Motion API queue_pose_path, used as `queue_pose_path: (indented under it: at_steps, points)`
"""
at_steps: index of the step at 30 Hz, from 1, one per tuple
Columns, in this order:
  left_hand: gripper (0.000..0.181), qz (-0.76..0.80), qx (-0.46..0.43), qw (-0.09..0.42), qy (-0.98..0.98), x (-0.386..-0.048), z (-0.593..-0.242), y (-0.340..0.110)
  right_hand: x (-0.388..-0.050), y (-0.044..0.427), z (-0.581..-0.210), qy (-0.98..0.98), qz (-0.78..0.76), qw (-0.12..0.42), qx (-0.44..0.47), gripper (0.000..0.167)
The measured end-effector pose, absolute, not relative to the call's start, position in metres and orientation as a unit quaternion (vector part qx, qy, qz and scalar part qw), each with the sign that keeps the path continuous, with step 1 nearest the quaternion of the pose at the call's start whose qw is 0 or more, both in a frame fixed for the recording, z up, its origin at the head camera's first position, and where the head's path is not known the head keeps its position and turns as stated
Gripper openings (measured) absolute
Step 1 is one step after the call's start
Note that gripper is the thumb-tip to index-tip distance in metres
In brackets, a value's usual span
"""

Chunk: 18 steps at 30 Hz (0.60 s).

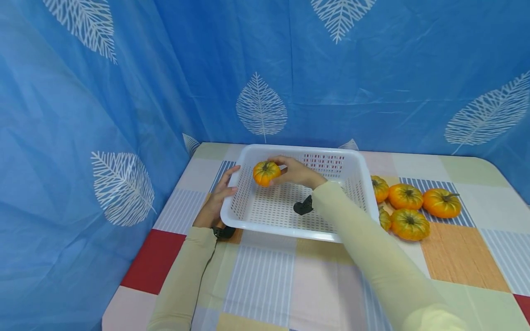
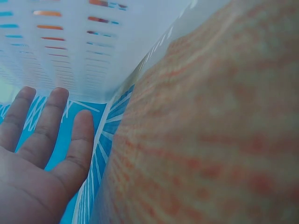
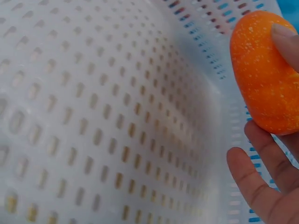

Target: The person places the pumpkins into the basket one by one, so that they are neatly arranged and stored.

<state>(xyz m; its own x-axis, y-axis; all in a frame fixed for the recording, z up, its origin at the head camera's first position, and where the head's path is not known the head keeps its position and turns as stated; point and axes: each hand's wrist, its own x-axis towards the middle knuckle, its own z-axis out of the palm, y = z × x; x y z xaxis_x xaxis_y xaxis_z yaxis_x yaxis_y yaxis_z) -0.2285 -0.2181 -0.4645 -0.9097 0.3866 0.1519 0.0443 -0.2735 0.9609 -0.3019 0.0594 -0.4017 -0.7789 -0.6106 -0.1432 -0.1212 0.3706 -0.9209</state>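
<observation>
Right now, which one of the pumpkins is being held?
The pumpkin over the white basket, gripped by the right hand; the other visible pumpkins rest on the tablecloth, right of the basket.

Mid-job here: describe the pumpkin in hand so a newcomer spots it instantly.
On the patchwork-covered table, find the white perforated basket. Over its left part in the head view, the right hand grips an orange pumpkin. The other visible pumpkins sit right of the basket; only this one is held.
</observation>
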Motion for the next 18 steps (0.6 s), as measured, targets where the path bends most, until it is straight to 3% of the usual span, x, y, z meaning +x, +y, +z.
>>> queue_pose_path:
  at_steps: [18]
  points:
    - [0.069, 0.778, 0.177, 0.112, 0.593, -0.229, -0.466, -0.219, -0.303, 0.054, -0.418, 0.855, -0.421, 0.237, -0.191, 0.075]
